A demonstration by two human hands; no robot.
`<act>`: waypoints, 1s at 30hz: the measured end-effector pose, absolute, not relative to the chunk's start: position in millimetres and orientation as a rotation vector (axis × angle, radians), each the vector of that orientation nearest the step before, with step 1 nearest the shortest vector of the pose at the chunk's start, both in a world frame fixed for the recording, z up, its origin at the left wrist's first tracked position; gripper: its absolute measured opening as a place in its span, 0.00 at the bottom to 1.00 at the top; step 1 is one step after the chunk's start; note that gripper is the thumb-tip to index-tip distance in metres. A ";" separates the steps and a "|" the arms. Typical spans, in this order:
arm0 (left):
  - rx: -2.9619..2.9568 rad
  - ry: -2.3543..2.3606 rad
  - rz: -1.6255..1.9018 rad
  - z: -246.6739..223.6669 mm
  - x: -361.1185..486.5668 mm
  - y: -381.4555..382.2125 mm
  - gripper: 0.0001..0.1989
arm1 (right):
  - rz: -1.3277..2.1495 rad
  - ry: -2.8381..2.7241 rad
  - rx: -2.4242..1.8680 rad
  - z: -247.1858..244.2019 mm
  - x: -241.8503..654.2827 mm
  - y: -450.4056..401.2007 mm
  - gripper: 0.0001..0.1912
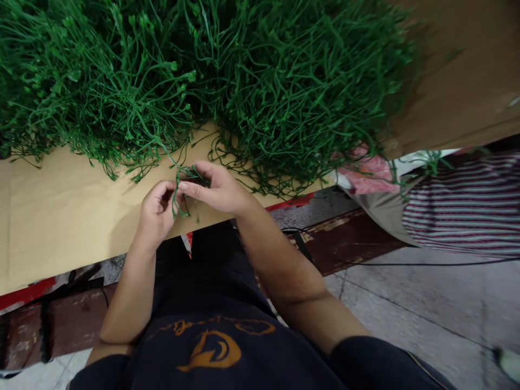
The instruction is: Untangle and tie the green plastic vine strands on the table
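Note:
Close together over the front edge of the cardboard-coloured table top [60,216] are my two hands. Between them hangs a thin green plastic stem [177,189] with small forked tips. My left hand [157,208] is curled, its thumb and fingertips pinched on the stem. My right hand [217,187] reaches in from the right, thumb and fingers closed around green stem pieces [196,174]. The stem's upper end rises toward a large heap of green artificial stems [264,97] just beyond my hands.
Brown cardboard [459,81] lies right of the heap. Nearby on the right are a pink plastic bag [368,170] and striped cloth [463,208], partly strewn with green stems. A dark cable [447,264] crosses above the tiled floor [439,303].

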State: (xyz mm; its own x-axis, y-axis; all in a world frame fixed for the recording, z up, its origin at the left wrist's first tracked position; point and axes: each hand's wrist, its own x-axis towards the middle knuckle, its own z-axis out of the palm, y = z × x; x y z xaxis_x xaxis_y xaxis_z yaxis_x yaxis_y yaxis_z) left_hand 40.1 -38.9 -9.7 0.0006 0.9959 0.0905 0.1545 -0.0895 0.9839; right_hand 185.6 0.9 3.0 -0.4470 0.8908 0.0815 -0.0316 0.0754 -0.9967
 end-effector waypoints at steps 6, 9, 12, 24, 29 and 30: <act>1.481 1.257 1.097 -13.4 39.2 -44.3 0.11 | 1.578 -1.460 -0.854 -9.4 176.0 3.4 0.22; 1.370 1.135 1.131 -13.3 37.7 -44.1 0.12 | 1.787 -1.203 -0.695 -18.3 170.7 3.4 0.23; 1.269 1.019 1.198 -16.3 36.3 -41.7 0.11 | 1.889 -0.980 -0.584 -23.1 162.9 1.6 0.22; 1.371 0.634 1.044 -3.1 43.1 -66.1 0.12 | 1.883 -0.351 -0.646 -8.8 168.2 19.9 0.12; 0.847 0.908 1.222 6.5 41.1 -56.7 0.11 | 1.906 -0.719 -0.512 -10.1 167.8 7.2 0.15; 0.769 0.961 1.242 8.2 39.8 -53.6 0.11 | 1.887 -0.751 -0.517 -11.5 167.3 4.7 0.16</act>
State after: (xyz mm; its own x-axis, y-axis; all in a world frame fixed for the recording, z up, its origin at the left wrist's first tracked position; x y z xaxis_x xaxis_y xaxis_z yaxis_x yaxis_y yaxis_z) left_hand 39.8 -53.6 8.2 0.0507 0.9836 -0.1732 -0.4151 0.1785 0.8921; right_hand 167.3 4.7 -11.5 -0.4097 0.9119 -0.0229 -0.6465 -0.3080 -0.6979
